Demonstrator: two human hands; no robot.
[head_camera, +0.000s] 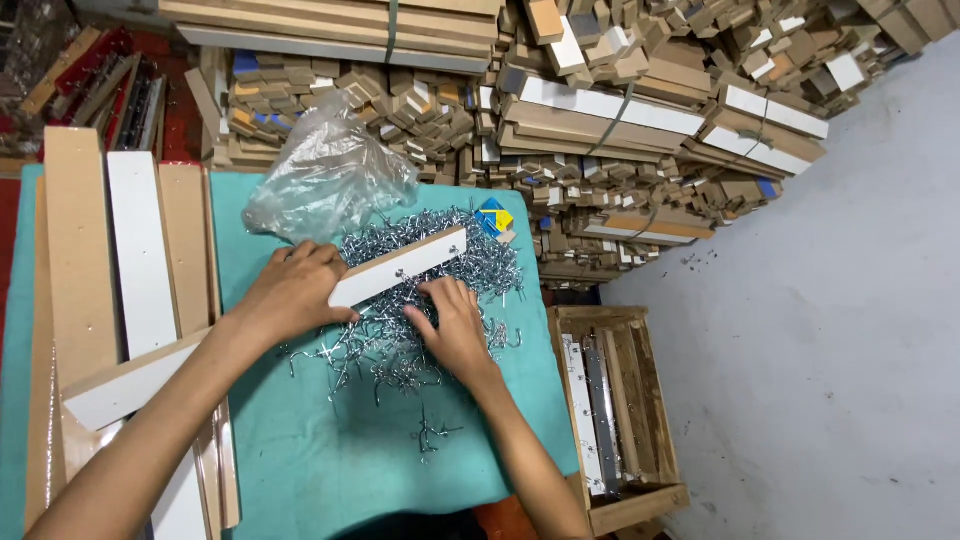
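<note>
Left hand (293, 293) lies flat over the near end of a white-faced wooden strip (400, 266), fingers close together and curled over its edge, pinning it slantwise on top of a heap of small metal hooks (400, 330) spread across the teal cloth (300, 470). Right hand (455, 325) sits palm-down in the hooks just below the strip's middle, fingers bent and bunched at the strip's lower edge, though whether they pinch a hook I cannot tell. A crumpled clear plastic bag (325, 170) sits behind the heap, more strips (140, 260) lie at the left, and a wooden crate (620, 420) stands at the right
</note>
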